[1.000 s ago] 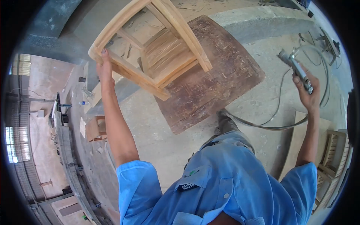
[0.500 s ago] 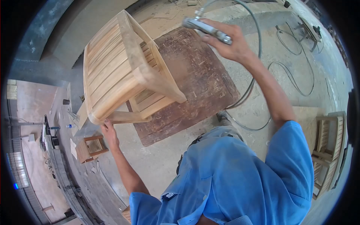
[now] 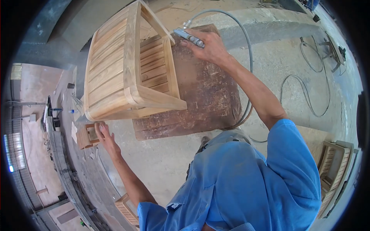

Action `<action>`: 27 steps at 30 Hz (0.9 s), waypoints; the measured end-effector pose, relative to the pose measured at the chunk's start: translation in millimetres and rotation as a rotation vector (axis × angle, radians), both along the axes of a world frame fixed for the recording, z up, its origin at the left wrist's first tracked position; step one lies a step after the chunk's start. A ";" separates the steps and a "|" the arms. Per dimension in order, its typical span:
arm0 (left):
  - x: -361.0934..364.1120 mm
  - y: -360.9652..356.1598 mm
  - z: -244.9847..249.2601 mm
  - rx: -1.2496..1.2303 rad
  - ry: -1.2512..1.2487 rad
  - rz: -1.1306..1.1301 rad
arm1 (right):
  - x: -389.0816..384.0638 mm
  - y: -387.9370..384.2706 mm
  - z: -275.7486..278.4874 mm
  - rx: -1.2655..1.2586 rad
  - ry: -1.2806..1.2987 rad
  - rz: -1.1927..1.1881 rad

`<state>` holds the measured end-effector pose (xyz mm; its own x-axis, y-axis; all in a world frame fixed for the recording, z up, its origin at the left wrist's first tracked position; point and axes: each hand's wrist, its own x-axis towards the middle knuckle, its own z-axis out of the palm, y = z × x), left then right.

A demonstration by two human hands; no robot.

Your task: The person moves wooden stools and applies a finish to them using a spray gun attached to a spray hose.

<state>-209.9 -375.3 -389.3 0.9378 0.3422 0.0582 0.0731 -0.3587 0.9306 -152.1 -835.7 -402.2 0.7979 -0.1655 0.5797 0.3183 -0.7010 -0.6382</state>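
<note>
A pale wooden slatted chair [image 3: 110, 63] lies tipped on a worn brown tabletop [image 3: 208, 92], its slatted faces and frame showing. In my right hand [image 3: 212, 47] is a silver air blow gun [image 3: 189, 37], fingers wrapped round its body, with a grey hose [image 3: 246, 42] joined to it. The gun is held over the tabletop's far part, right of the chair. My left hand [image 3: 108, 140] is just below the chair's near left corner, fingertips right at the wood and fingers apart.
Small slatted wooden pieces stand on the floor at left [image 3: 88, 136] and lower left [image 3: 127, 210]. More slatted chairs [image 3: 333, 169] are at the right edge. A loose hose [image 3: 304, 90] loops over the concrete floor, near a small stand [image 3: 335, 50].
The chair has turned and tilted, showing more of its inner slats. My right hand has moved left toward it with the air blow gun. My left hand's fingers have loosened from the corner.
</note>
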 end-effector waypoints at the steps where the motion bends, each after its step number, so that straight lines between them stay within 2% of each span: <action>1: -1.1 -8.1 3.7 0.050 -0.125 0.016 | -1.1 -2.6 -14.7 0.006 0.006 -0.001; 6: -10.5 -119.8 48.9 0.314 -0.598 -0.032 | -17.3 -19.5 -63.8 -0.003 0.218 -0.016; 8: -6.7 -155.3 66.2 0.496 -0.602 -0.167 | -22.0 -23.8 -70.6 0.012 0.353 -0.016; 11: 5.2 -206.8 75.0 0.829 -0.483 -0.321 | -15.1 -24.3 -50.8 0.184 0.255 -0.015; 14: 22.1 -236.4 53.2 1.047 -0.352 -0.337 | 7.0 -20.1 -25.6 0.255 -0.020 -0.031; 17: 32.4 -239.2 33.1 1.140 -0.379 -0.302 | 27.6 -22.2 -5.3 0.308 -0.002 -0.027; 20: 32.0 -241.5 31.5 1.233 -0.377 -0.257 | 41.2 -24.3 -21.7 0.292 0.140 -0.031; 23: 37.1 -245.5 34.8 1.266 -0.364 -0.224 | 42.1 -32.8 -78.0 0.214 0.076 0.004; 27: 40.6 -247.6 34.6 1.250 -0.396 -0.293 | 45.6 -37.5 -114.3 0.443 0.147 0.121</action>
<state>-169.3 -622.9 -354.8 0.8141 -0.3483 0.4647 -0.3480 -0.9332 -0.0898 -106.5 -873.2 -516.5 0.8948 -0.2725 0.3537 0.2645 -0.3147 -0.9116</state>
